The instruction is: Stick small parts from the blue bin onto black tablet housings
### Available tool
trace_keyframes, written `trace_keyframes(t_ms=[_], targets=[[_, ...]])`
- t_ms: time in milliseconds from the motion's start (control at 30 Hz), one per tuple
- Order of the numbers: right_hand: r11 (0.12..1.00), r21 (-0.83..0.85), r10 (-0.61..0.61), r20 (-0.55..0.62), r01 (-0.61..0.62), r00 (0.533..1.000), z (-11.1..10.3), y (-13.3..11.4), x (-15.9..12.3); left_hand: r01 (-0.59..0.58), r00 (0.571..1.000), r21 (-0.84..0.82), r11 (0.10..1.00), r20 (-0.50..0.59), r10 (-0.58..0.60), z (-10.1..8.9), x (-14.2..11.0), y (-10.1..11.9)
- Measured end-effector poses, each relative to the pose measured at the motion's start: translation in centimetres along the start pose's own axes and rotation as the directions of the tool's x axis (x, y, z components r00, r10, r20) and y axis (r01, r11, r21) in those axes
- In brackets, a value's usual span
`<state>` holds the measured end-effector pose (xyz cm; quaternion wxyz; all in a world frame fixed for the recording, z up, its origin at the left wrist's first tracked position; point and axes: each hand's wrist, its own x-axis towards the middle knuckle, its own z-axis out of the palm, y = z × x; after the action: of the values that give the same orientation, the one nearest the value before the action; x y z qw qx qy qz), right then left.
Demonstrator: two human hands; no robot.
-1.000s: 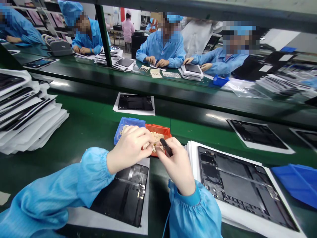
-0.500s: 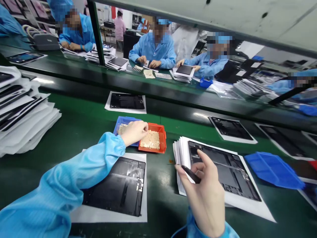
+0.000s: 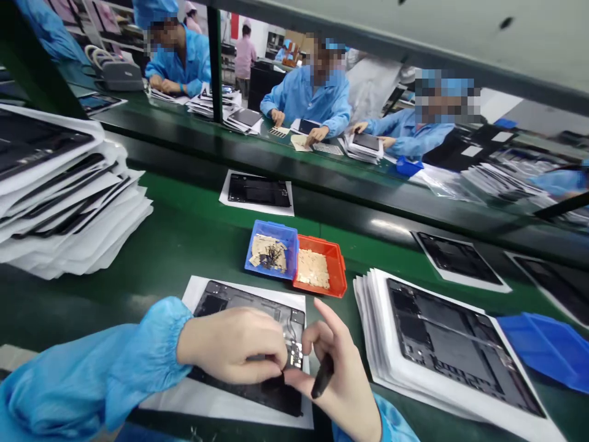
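My left hand [image 3: 239,347] is over the right part of a black tablet housing [image 3: 225,296], its thumb and forefinger pinched together. Whatever they hold is too small to make out. My right hand [image 3: 352,374] holds a short black pen-like tool [image 3: 323,376] against its palm. Its thumb tip meets the left fingertips at the housing's right edge, while the forefinger is raised. Under the housing is a white paper sheet [image 3: 207,402]. Just beyond are a blue bin [image 3: 293,261] with beige pieces and dark bits, and a red bin [image 3: 339,270] with small beige pieces.
Housings interleaved with paper form a tall stack [image 3: 110,236] at left and a lower stack [image 3: 375,344] at right. A blue tray [image 3: 547,347] lies beyond the right stack. More housings lie along the back. Several co-workers in blue sit across the bench.
My left hand has come back from the bins to the housing. My right hand has moved left, off the right stack, to meet it, still with the black tool. The view has shifted left.
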<state>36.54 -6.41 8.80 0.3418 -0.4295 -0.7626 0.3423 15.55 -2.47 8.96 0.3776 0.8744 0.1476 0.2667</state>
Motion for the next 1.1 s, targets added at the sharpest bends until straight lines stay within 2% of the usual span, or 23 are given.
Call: trace_keyframes(t_ms=[67,100,200,267,300,367,433,533,700,767,900,1100], targets=[[0.998,0.067,0.004,-0.014,-0.003,1.000,0.6,-0.4,0.6,0.094,0.990,0.019,0.995,-0.111,-0.092,-1.1,-1.0,0.1],[0.994,0.108,-0.006,-0.089,0.015,0.996,0.9,-0.5,0.8,0.158,0.969,0.005,0.987,-0.195,-0.154,-1.6,-1.4,0.0],[0.973,0.197,-0.034,-0.382,0.117,0.923,1.8,-1.0,1.5,0.312,0.839,-0.082,0.947,-0.444,-0.315,-2.9,-2.2,-0.2],[0.966,0.245,0.038,-0.437,0.078,0.899,2.6,-1.4,2.0,0.342,0.782,-0.105,0.934,-0.520,-0.345,-3.4,-2.4,-0.5],[0.962,0.272,0.100,-0.436,0.026,0.894,3.0,-1.7,2.2,0.339,0.775,-0.104,0.935,-0.533,-0.340,-3.5,-2.5,-0.6],[0.944,0.319,0.229,-0.445,-0.085,0.866,3.8,-2.3,2.6,0.327,0.780,-0.092,0.941,-0.535,-0.323,-3.5,-2.5,-0.7],[0.932,0.331,0.295,-0.459,-0.147,0.838,4.6,-3.0,3.0,0.314,0.786,-0.081,0.946,-0.536,-0.307,-3.3,-2.6,-0.8],[0.937,0.299,0.311,-0.482,-0.180,0.819,5.6,-3.9,3.1,0.293,0.795,-0.082,0.953,-0.532,-0.290,-3.2,-2.7,-1.0],[0.953,0.153,0.301,-0.553,-0.260,0.777,6.3,-4.6,2.7,0.285,0.804,-0.057,0.957,-0.529,-0.271,-3.5,-3.0,-0.8],[0.955,0.117,0.290,-0.558,-0.272,0.778,6.3,-4.5,2.7,0.277,0.816,-0.070,0.958,-0.510,-0.273,-3.7,-3.1,-0.6],[0.968,0.124,0.251,-0.522,-0.219,0.815,6.1,-4.1,3.0,0.241,0.845,-0.112,0.964,-0.465,-0.265,-3.8,-3.3,-0.4],[0.972,0.131,0.235,-0.502,-0.196,0.832,6.0,-3.8,3.0,0.232,0.854,-0.143,0.962,-0.443,-0.272,-3.6,-3.4,-0.6]])
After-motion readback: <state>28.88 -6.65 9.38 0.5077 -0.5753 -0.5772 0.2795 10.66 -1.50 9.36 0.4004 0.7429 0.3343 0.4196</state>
